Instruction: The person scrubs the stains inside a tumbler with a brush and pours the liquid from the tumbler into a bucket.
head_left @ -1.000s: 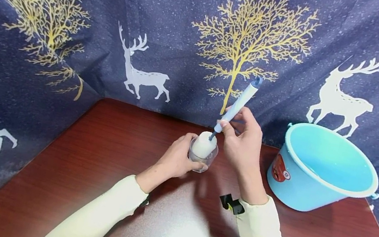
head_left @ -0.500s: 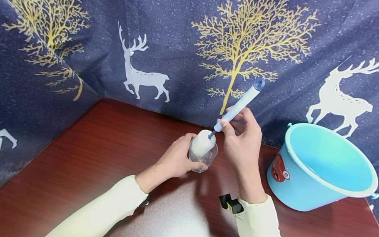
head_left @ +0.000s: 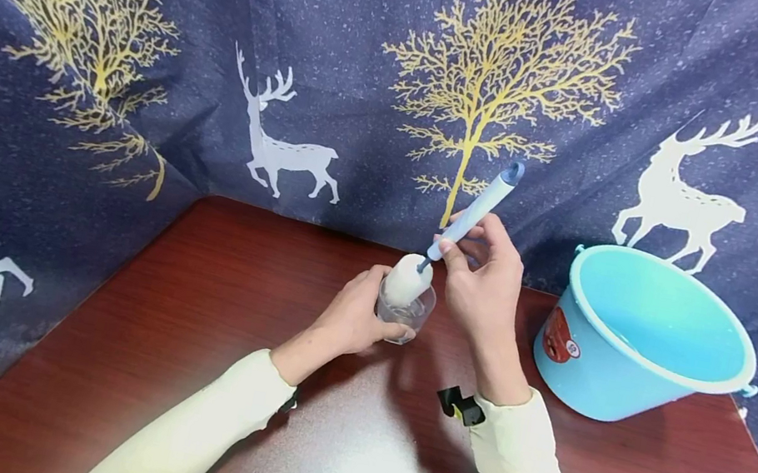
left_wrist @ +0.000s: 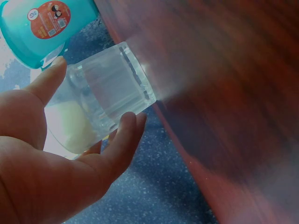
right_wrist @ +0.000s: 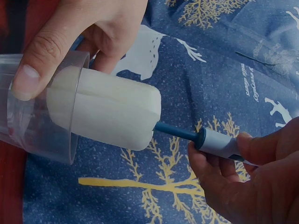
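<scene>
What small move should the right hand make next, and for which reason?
Probably the right hand should draw the brush handle upward, to bring the white sponge out of the clear cup. Only the sponge's lower end is inside the cup, the right hand pinches the handle, and the left hand grips the cup.

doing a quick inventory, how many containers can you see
2: the clear cup in the left hand, and the blue bucket on the table, right of the right hand.

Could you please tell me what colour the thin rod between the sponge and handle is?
The thin rod is dark blue, best seen in the right wrist view.
</scene>
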### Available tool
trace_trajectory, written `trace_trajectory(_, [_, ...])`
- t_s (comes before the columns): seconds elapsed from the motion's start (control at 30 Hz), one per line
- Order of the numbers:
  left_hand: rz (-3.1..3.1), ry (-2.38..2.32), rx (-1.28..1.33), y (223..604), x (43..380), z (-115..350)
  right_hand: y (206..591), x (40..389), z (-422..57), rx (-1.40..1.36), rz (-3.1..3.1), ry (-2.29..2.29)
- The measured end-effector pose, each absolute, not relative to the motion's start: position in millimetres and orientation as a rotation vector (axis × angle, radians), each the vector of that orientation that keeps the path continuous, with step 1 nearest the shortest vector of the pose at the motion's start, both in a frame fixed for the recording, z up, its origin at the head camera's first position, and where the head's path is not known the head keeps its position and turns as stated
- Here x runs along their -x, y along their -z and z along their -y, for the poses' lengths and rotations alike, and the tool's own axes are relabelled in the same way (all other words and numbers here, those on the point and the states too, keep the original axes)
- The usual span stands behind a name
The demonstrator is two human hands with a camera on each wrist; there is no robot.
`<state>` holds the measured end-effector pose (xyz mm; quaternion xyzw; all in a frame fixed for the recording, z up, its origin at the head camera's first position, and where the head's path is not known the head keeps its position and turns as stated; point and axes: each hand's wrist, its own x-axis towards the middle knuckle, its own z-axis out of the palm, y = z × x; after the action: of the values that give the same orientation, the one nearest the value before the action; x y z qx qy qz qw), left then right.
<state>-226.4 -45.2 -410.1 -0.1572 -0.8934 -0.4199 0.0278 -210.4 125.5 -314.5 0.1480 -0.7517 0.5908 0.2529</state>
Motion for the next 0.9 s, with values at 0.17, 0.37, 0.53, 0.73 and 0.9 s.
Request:
trace_trajectory(0.17, [2.757, 1.299, 0.480, 411.0, 226.9, 44.9, 314.8, 210.5, -124.6, -0.425, 2.027, -1.602])
trace_trajectory(0.37, [2.770, 1.284, 0.484, 410.9, 227.8, 45.0, 314.0, 209.0, -122.6, -0.440, 2.039, -1.561])
trace_trajectory(0.53, [2.749, 1.283, 0.512, 410.6, 228.6, 45.6, 312.3, 206.5, -120.8, -0.483, 2.037, -1.514])
trace_trajectory(0.73, [2.731, 1.287, 0.523, 411.3, 228.7, 45.5, 311.6, 206.1, -120.9, -0.520, 2.045, -1.452])
trace_trajectory(0.9, [2.740, 1.306, 0.504, 412.0, 229.1, 44.8, 310.5, 205.1, -120.9, -0.540, 2.066, -1.412])
